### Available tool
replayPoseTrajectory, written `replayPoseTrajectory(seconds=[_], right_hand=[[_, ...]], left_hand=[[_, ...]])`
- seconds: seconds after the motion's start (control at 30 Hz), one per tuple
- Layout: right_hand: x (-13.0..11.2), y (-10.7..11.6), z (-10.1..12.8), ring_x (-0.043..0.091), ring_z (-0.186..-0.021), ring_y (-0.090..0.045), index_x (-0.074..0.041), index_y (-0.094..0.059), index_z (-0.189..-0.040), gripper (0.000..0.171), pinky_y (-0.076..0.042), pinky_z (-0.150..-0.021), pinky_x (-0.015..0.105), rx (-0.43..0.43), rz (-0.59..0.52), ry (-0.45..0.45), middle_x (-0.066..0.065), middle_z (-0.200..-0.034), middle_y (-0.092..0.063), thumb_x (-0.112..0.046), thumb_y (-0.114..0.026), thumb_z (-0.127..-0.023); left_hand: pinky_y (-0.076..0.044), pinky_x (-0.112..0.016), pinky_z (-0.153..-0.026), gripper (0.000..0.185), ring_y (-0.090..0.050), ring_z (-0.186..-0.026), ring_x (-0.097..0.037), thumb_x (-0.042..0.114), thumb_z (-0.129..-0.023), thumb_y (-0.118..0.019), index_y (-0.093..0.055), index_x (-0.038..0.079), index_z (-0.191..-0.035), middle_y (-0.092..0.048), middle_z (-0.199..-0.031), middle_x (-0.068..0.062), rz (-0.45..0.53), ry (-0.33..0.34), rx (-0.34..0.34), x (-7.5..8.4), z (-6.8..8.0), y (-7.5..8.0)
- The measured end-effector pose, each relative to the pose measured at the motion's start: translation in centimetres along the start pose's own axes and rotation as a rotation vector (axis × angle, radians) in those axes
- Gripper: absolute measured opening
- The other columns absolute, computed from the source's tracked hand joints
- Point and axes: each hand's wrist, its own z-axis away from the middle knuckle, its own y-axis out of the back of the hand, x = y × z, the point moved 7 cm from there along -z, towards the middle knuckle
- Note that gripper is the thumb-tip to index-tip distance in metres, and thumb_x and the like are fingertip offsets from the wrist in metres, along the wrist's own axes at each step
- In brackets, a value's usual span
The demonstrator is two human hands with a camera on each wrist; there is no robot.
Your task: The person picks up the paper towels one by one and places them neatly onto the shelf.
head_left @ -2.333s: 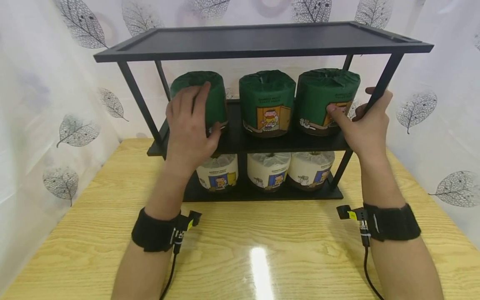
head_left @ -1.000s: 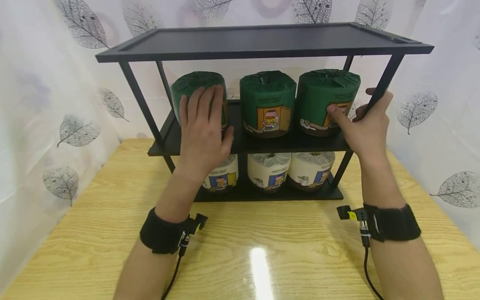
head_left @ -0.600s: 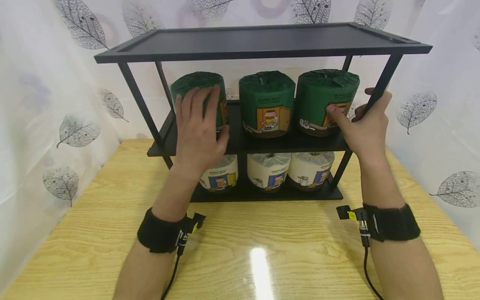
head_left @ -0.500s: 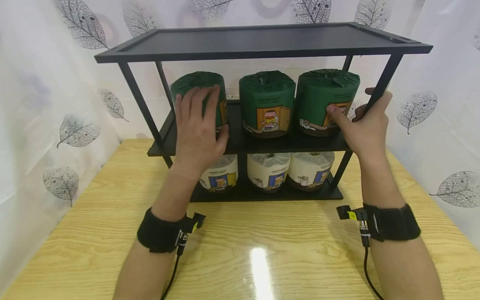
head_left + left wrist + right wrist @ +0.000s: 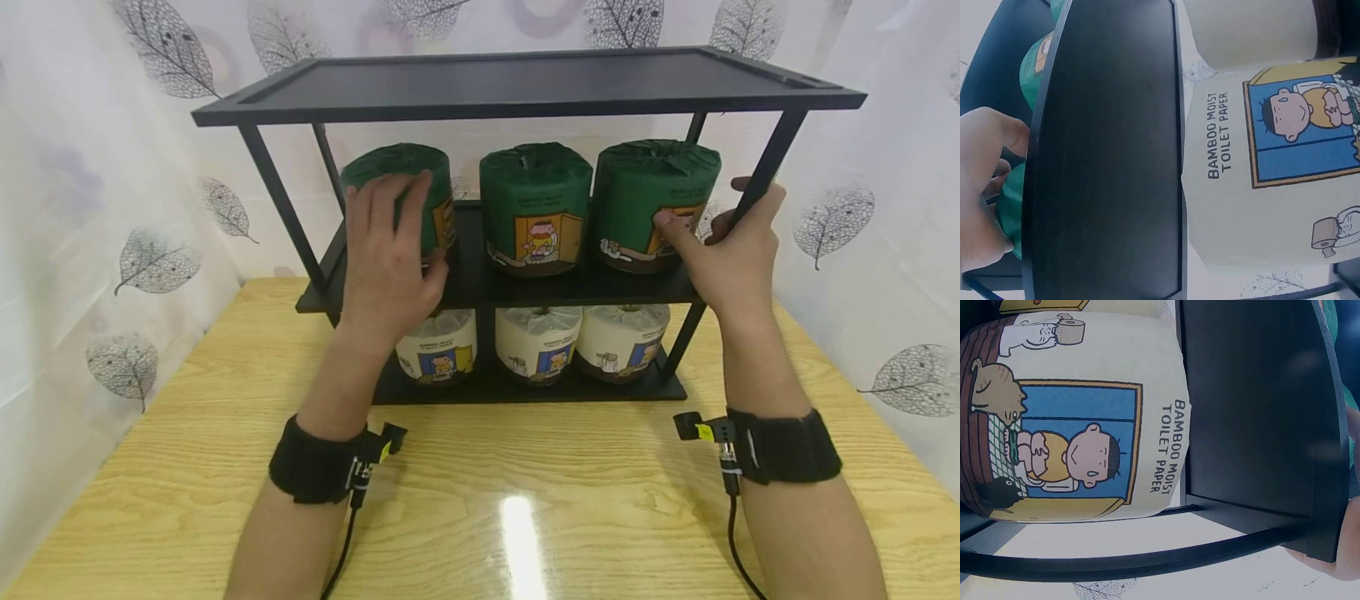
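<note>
1. The left hand (image 5: 390, 250) lies on the front of the left green roll (image 5: 435, 187), its fingers straight, slightly spread and pointing up over the wrapper, the thumb at the roll's lower right edge.
2. That roll stands upright at the left end of the middle shelf (image 5: 525, 287) of a black rack (image 5: 525, 83), just beside the middle green roll (image 5: 535, 207).
3. The right hand (image 5: 723, 250) holds the rack's right front post (image 5: 765, 171): its fingers curl round the post and the thumb tip presses on the right green roll (image 5: 645, 196).
4. The right green roll stands upright at the right end of the middle shelf, close against the middle one.
5. Three white rolls (image 5: 536, 340) stand in a row on the bottom shelf; the wrist views show their blue cartoon label and the words "BAMBOO MOIST TOILET PAPER".
6. The rack stands on a wooden table (image 5: 525, 500) before a leaf-print curtain (image 5: 112, 208).
7. The top shelf is bare.
</note>
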Motion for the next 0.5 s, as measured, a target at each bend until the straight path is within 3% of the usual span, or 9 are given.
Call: replayPoseTrajectory(seconds=[0.27, 0.5], right_hand=[[0.0, -0.1, 0.0, 0.013, -0.067, -0.036, -0.025, -0.034, -0.136, 0.072, -0.028, -0.063, 0.031, -0.004, 0.004, -0.006, -0.002, -0.078, -0.036, -0.051, -0.074, -0.082], [0.0, 0.0, 0.0, 0.013, -0.065, -0.035, -0.025, -0.034, -0.136, 0.072, -0.029, -0.062, 0.030, 0.000, 0.005, -0.003, -0.002, -0.077, -0.036, -0.051, -0.074, -0.082]], left_hand=[[-0.028, -0.053, -0.116, 0.067, -0.041, -0.126, -0.040, 0.002, -0.076, -0.059, -0.048, -0.001, -0.142, -0.046, -0.134, -0.023, 0.054, -0.023, 0.022, -0.8, -0.1, 0.4], [-0.037, -0.053, -0.110, 0.072, -0.041, -0.122, -0.041, -0.003, -0.068, -0.052, -0.050, 0.000, -0.140, -0.044, -0.133, -0.021, 0.124, -0.011, 0.037, -1.9, 0.0, 0.7]])
